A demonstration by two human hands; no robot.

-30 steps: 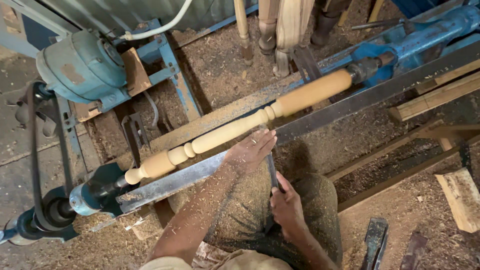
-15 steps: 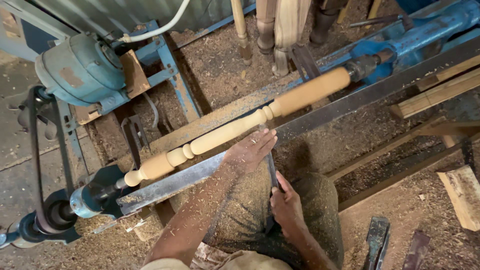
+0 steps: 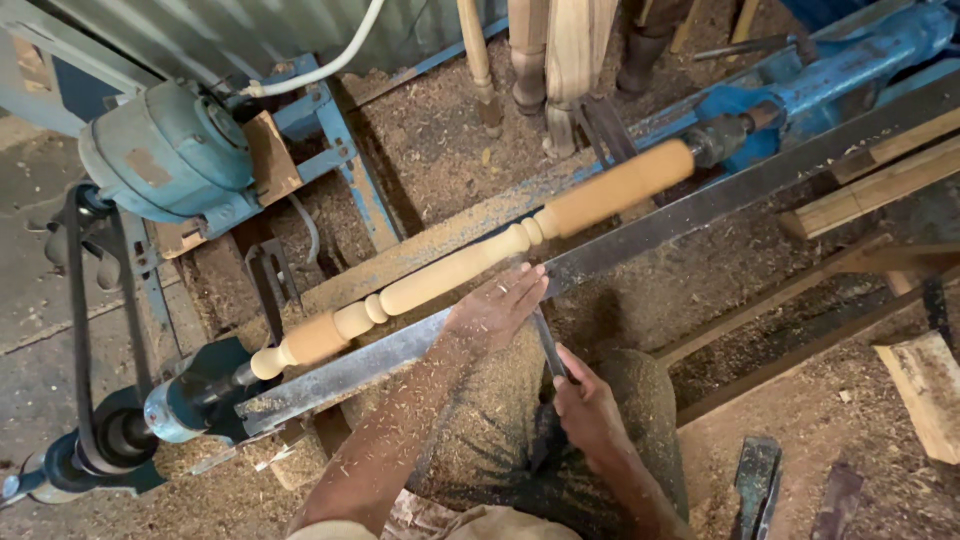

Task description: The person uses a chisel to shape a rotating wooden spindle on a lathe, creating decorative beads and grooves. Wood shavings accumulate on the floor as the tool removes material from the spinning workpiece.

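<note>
The left hand (image 3: 497, 308) lies flat, fingers together, on the long metal rest (image 3: 640, 250), while the right hand (image 3: 588, 410) grips a chisel (image 3: 548, 345); neither has shifted since earlier. The pale turned spindle (image 3: 470, 268), beaded and tapered, sits on the lathe just beyond the fingertips.

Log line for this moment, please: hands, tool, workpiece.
left hand: fingers over chisel by tool rest | right hand: grips chisel | spindle: mounted on lathe, partly shaped

Left hand (image 3: 497, 310) on tool rest (image 3: 400, 350) by spindle (image 3: 470, 262); right hand (image 3: 588, 410) grips chisel (image 3: 548, 345).
</note>
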